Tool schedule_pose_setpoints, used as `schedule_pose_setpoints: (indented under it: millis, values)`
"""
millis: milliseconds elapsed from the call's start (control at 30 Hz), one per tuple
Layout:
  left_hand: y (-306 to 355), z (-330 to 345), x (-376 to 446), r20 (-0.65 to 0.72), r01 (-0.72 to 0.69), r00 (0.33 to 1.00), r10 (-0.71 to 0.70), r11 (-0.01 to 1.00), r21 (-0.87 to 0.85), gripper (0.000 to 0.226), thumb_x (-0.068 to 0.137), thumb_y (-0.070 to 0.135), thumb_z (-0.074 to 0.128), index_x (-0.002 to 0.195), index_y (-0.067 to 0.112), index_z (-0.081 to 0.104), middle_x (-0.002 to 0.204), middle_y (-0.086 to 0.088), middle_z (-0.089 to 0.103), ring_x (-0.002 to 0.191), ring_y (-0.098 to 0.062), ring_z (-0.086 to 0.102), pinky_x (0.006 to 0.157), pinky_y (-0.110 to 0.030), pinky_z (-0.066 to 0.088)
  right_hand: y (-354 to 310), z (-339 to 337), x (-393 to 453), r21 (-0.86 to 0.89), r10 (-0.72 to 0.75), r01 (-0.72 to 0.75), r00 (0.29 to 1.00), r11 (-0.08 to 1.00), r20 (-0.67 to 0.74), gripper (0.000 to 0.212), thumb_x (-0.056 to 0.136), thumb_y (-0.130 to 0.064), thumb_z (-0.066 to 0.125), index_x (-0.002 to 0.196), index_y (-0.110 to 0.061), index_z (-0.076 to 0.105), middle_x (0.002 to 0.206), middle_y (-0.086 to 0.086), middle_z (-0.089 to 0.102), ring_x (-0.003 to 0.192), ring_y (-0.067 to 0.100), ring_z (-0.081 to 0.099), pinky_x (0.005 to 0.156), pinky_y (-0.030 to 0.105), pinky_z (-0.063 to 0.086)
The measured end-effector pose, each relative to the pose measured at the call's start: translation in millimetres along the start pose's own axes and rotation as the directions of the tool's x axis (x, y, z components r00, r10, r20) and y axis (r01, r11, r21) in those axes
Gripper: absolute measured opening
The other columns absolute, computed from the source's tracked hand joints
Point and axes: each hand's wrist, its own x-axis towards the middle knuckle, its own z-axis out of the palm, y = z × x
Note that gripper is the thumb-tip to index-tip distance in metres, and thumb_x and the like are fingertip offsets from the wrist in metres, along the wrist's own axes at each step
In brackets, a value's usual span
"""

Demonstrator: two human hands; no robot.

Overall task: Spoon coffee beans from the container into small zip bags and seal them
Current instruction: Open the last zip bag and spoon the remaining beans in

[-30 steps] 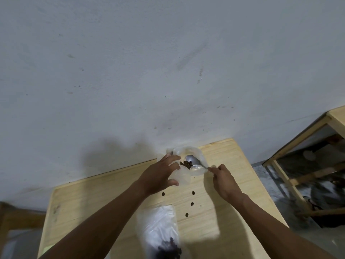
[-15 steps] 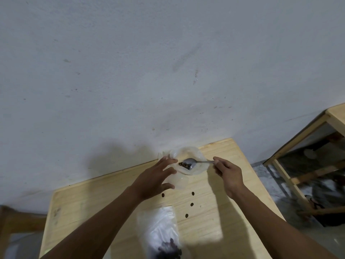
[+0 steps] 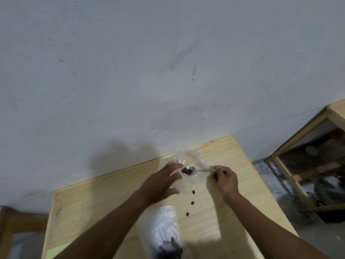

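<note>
At the desk's [image 3: 112, 202] far edge, the left hand's [image 3: 160, 184] fingers curl around the limp zip bag [image 3: 197, 159], which is probably best held at its rim. The right hand's [image 3: 226, 181] fingers pinch the spoon [image 3: 194, 170] handle, holding the beans [image 3: 186, 171] at the bag's mouth.

A plain, bare room, home or workshop I cannot tell: a scuffed grey plaster wall [image 3: 130, 71] at 12 o'clock, a raw-wood desk [image 3: 89, 212] against it, another wooden table [image 3: 306, 128] at 3 o'clock, over speckled floor [image 3: 261, 171].
</note>
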Motion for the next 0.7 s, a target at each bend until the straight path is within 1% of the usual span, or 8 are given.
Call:
schedule_pose_setpoints:
  millis: [67,200,400,533,600,667,700]
  values:
    - [-1,0,-2,-0.008,0.005,1.000,-0.005,1.000,0.002,0.040,0.084,0.040,0.072,0.115,0.022,0.054,0.155,0.002,0.034,0.146,-0.029,0.030,0.076,-0.042,0.061,-4,-1,2,-0.003,0.010,-0.010,0.999,1.000,0.031,0.020,0.098,-0.010,0.050,0.093,-0.009,0.069,0.088,0.012,0.068,0.082,0.023,0.063,0.083,0.041,0.053]
    - [0,-2,-4,-0.032,0.029,0.999,-0.029,0.999,0.012,0.040,0.084,0.040,0.072,0.117,0.022,0.056,0.155,0.000,0.036,0.145,-0.031,0.032,0.079,-0.042,0.060,-7,-2,1,-0.013,-0.003,0.004,0.997,1.000,0.080,0.022,0.099,-0.009,0.049,0.089,-0.012,0.068,0.086,0.012,0.068,0.078,0.022,0.062,0.081,0.041,0.053]
    - [-3,-4,-8,-0.044,0.056,0.997,-0.056,0.998,0.014,0.043,0.085,0.044,0.070,0.119,0.025,0.053,0.155,0.005,0.033,0.146,-0.027,0.031,0.082,-0.040,0.059,-14,-5,-2,0.027,0.009,-0.011,0.996,1.000,0.090,0.023,0.098,-0.005,0.047,0.089,-0.009,0.068,0.084,0.014,0.067,0.075,0.023,0.061,0.079,0.038,0.054]
    - [-4,-4,-12,-0.044,0.053,0.998,-0.052,0.998,0.028,0.044,0.084,0.046,0.070,0.119,0.027,0.052,0.155,0.007,0.033,0.145,-0.026,0.032,0.082,-0.041,0.059,-19,-8,0,0.018,0.006,-0.008,0.995,1.000,0.101,0.021,0.097,-0.005,0.048,0.090,-0.007,0.068,0.083,0.015,0.066,0.074,0.023,0.061,0.075,0.035,0.054]
    - [-4,-3,-13,-0.034,0.041,0.999,-0.040,0.998,0.041,0.044,0.084,0.048,0.068,0.119,0.028,0.051,0.155,0.008,0.034,0.144,-0.026,0.033,0.088,-0.041,0.056,-20,-10,1,0.023,0.001,-0.004,0.995,1.000,0.100,0.020,0.097,-0.005,0.048,0.090,-0.005,0.067,0.083,0.016,0.066,0.073,0.023,0.061,0.073,0.034,0.053]
    - [-5,-1,-14,-0.034,0.022,0.999,-0.019,0.998,0.066,0.045,0.083,0.053,0.067,0.118,0.029,0.050,0.153,0.009,0.037,0.140,-0.025,0.041,0.101,-0.042,0.050,-22,-11,1,0.034,0.000,-0.003,0.996,0.999,0.094,0.019,0.097,-0.005,0.049,0.092,-0.004,0.067,0.084,0.016,0.066,0.072,0.023,0.061,0.072,0.033,0.053]
    - [-5,-1,-15,-0.042,0.025,0.999,-0.022,0.997,0.074,0.047,0.082,0.055,0.068,0.117,0.029,0.051,0.151,0.009,0.040,0.135,-0.023,0.046,0.108,-0.041,0.044,-24,-12,1,0.044,-0.003,-0.001,0.996,0.999,0.089,0.019,0.097,-0.005,0.049,0.093,-0.003,0.067,0.084,0.016,0.066,0.072,0.022,0.061,0.071,0.032,0.053]
